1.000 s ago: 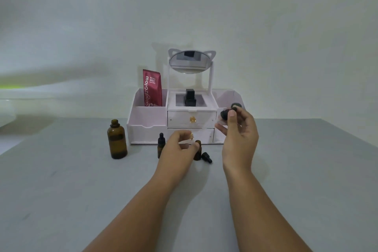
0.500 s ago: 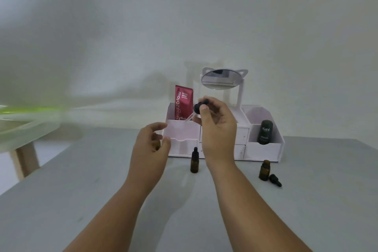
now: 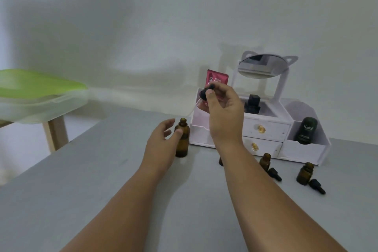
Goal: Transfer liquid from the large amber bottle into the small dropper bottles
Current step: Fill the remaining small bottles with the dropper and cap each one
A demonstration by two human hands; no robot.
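The right hand (image 3: 223,112) pinches a dropper (image 3: 206,93) at one o'clock from the bottle (image 3: 182,146); the left hand (image 3: 161,141), fingers loose, touches the bottle with its thumb.

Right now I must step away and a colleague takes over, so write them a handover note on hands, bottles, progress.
Left hand: open, thumb touching the large amber bottle, which stands uncapped.
Right hand: fingers pinch a dropper, held raised near it.
Middle dropper bottle and right dropper bottle stand open, caps lying beside them; a third bottle is mostly hidden behind the right forearm.
Done: bottles opened.
Left: draw liquid, fill each, recap. Fill levels unreadable.
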